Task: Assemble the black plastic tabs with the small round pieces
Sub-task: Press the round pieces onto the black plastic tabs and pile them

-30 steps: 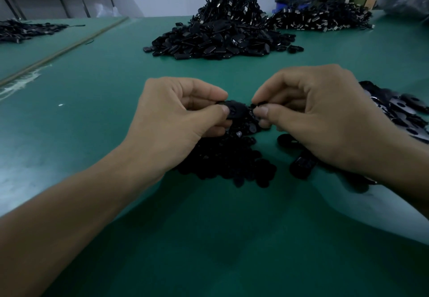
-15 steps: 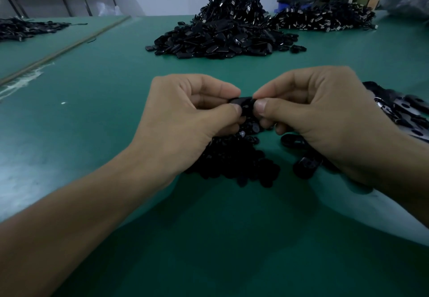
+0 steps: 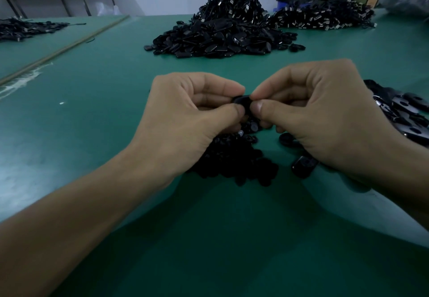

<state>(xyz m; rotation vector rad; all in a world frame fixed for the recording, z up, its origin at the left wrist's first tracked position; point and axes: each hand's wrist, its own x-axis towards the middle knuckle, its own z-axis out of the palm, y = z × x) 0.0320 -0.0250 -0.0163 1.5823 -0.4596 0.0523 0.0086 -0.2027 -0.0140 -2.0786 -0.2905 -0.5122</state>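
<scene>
Where black heaps (image 3: 220,39) lie, green tabletop (image 3: 97,115)

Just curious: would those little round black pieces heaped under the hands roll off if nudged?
Probably a little. The round pieces look flat like buttons, so they would mostly slide. They seem light and stiff. The heap rests loosely on the smooth green table.

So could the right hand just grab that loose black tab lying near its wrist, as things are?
Probably not right away. The right hand is pinching a black piece together with the left hand, so its fingers are busy. The loose tab lies uncovered close beneath; nothing blocks it once the hand lets go.
</scene>
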